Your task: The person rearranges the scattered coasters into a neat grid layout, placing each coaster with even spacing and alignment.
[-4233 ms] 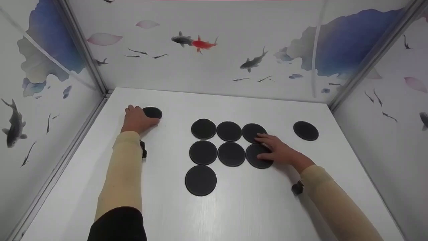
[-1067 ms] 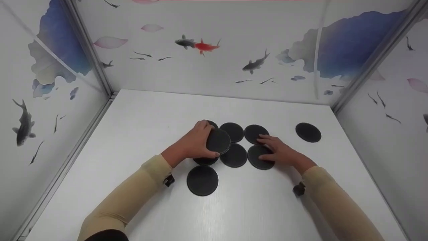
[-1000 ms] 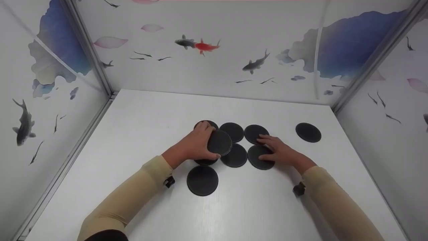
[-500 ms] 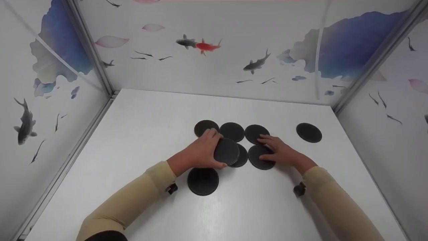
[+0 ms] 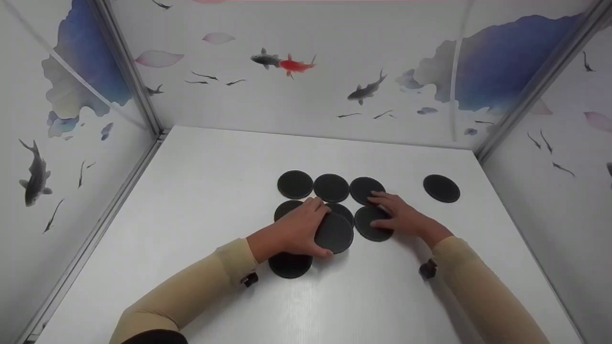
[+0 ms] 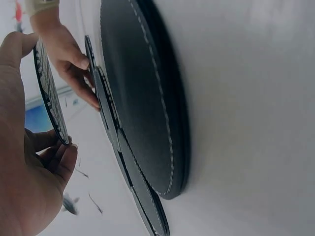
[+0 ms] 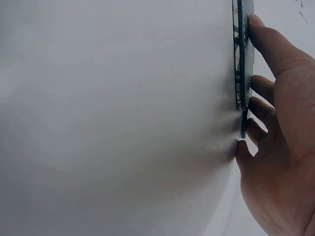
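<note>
My left hand (image 5: 300,230) pinches a round black coaster (image 5: 335,234) by its edge, thumb at the near side and fingers at the far side. In the left wrist view this held coaster (image 6: 51,96) is off the table, showing a patterned underside. Below it lie the middle-row coaster (image 5: 340,212), partly covered, and the left one (image 5: 287,209). The front coaster (image 5: 290,265) is half hidden by my left hand; its stitched rim shows in the left wrist view. My right hand (image 5: 399,215) rests its fingertips on the right-end coasters (image 5: 368,222) of both rows.
Three coasters make the back row, starting with the left one (image 5: 295,184). A lone coaster (image 5: 441,188) lies apart at the right. The white table (image 5: 215,162) is enclosed by fish-printed panels (image 5: 306,105) at the back and both sides.
My left hand has picked up the coaster from the far left, carried it right over the rows, then moved it toward me and slightly right. The right hand has stayed in place.
</note>
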Action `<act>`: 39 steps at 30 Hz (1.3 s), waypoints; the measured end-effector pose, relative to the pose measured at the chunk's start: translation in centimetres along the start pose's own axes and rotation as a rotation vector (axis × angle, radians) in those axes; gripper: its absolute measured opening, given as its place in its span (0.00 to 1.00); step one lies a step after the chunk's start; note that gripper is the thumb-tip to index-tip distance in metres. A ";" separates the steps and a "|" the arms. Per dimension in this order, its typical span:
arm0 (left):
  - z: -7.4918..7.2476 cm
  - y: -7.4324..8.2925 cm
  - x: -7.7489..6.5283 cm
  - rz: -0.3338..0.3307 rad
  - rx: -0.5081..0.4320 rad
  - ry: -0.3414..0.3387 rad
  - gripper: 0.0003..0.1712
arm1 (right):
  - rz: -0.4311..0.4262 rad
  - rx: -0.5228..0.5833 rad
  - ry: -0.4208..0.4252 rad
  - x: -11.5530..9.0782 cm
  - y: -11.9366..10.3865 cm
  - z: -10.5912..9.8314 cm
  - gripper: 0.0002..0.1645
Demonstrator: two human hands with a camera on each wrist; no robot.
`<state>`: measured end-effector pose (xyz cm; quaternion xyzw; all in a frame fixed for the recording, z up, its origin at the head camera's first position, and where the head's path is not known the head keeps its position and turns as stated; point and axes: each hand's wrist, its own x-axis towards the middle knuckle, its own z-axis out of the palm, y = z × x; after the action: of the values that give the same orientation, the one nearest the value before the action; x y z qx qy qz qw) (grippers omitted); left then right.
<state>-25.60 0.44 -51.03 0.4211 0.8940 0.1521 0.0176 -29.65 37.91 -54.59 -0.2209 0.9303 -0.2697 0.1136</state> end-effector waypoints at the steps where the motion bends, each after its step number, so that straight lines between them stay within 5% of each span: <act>1: 0.0 0.1 0.0 0.001 0.002 -0.001 0.63 | -0.002 0.000 0.000 0.0 0.0 0.0 0.50; 39: 2.5 1.8 -0.9 0.068 0.027 -0.088 0.63 | 0.005 0.021 -0.009 0.2 0.1 0.1 0.51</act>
<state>-23.27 1.48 -52.95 0.4579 0.8794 0.1220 0.0462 -29.82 37.90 -54.73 -0.2186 0.9275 -0.2783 0.1207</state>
